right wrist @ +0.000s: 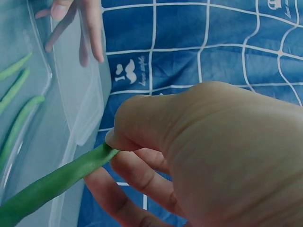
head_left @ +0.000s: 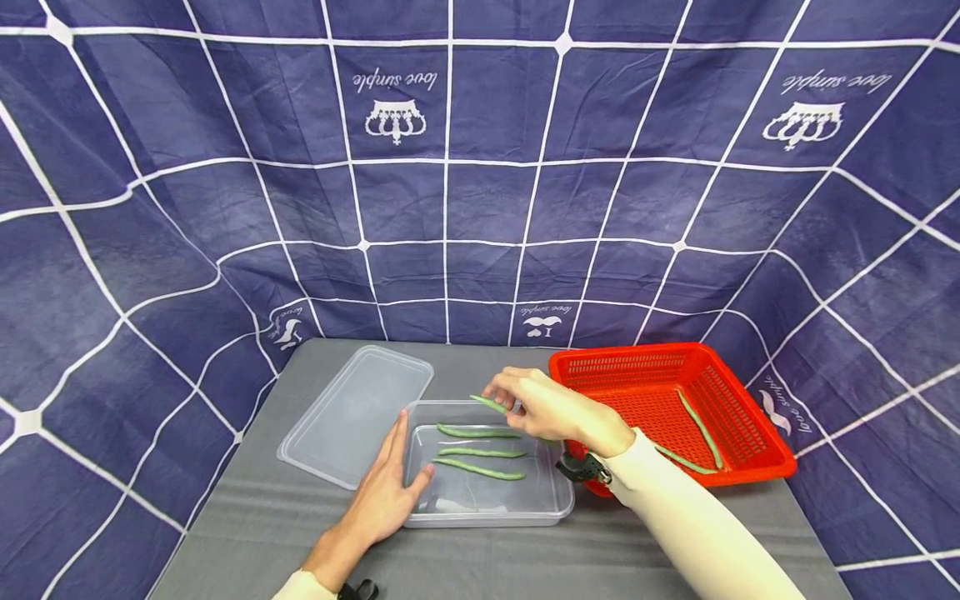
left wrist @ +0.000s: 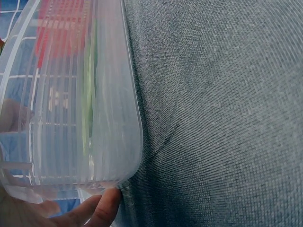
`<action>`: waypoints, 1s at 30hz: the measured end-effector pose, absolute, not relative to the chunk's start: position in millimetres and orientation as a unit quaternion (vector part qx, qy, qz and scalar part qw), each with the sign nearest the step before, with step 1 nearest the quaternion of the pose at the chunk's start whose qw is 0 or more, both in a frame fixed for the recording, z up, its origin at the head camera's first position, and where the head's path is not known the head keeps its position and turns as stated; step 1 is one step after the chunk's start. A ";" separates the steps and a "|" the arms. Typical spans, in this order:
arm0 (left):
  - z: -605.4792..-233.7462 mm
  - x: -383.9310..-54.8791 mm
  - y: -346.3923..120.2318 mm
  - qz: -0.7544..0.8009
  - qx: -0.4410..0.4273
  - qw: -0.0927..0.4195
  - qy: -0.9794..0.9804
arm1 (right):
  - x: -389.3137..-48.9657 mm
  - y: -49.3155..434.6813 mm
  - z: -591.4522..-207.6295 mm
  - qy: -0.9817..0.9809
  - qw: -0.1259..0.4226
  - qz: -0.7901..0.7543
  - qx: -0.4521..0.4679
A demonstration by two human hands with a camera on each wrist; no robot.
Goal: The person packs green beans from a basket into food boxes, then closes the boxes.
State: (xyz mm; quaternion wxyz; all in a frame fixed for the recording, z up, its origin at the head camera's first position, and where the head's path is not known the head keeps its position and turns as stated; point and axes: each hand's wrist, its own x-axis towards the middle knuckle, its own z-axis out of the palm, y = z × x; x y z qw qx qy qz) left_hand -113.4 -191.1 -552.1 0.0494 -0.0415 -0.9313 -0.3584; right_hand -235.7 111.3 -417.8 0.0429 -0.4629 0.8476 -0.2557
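My right hand (head_left: pixel 542 406) is over the far right part of a clear plastic container (head_left: pixel 487 521). Between thumb and fingertips it pinches one end of a green bean (right wrist: pixel 57 180), which hangs out over the container in the right wrist view. Inside, three green beans (head_left: pixel 480 452) lie side by side, roughly crosswise. My left hand (head_left: pixel 384 493) rests along the container's left side, its fingers extended and thumb over the near left rim. From the left wrist view, its fingertips (left wrist: pixel 108 208) touch the outside of the container wall.
On the right stands a red perforated basket (head_left: pixel 750 392) holding more green beans (head_left: pixel 699 429). A clear flat lid (head_left: pixel 360 408) lies on the grey tabletop (head_left: pixel 247 533) left of the container. Blue cloth (head_left: pixel 480 200) with white lines hangs behind and at both sides.
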 end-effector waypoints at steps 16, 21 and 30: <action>-551.2 -110.4 -191.5 -0.362 -0.039 0.051 -0.930 | -224.9 77.0 -437.0 0.828 0.067 -0.230 -0.506; -550.1 -110.1 -191.1 -0.366 -0.045 0.057 -0.928 | -220.6 69.7 -443.3 0.827 0.074 -0.221 -0.512; -551.4 -112.6 -192.3 -0.380 -0.038 0.037 -0.924 | -213.4 61.7 -452.7 0.818 0.089 -0.213 -0.527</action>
